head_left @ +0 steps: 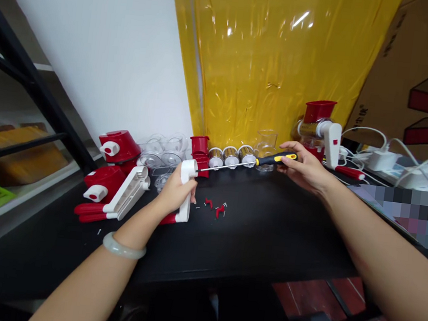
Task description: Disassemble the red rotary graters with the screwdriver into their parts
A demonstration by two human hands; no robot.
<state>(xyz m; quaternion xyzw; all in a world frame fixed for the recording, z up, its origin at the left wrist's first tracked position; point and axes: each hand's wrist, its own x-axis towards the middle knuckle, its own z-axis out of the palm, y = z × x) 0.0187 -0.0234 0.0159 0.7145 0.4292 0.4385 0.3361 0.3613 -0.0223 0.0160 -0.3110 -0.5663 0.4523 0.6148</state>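
While red clips (216, 208) lie near, steel drums (231, 156) (three) line behind the screwdriver (248, 163).

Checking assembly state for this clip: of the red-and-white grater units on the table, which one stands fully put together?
The grater by the yellow sheet, at the right: it stands upright with hopper, drum and white crank. The red bodies at the left lie without cranks.

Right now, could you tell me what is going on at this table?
A person is working at a black table. The left hand grips a white crank handle, while the right hand holds a yellow-and-black screwdriver whose tip meets the handle's top end. Small red clips and screws lie loose beside it. Red and white grater parts are piled at the left, metal drums stand behind, and one assembled grater stands at the right.
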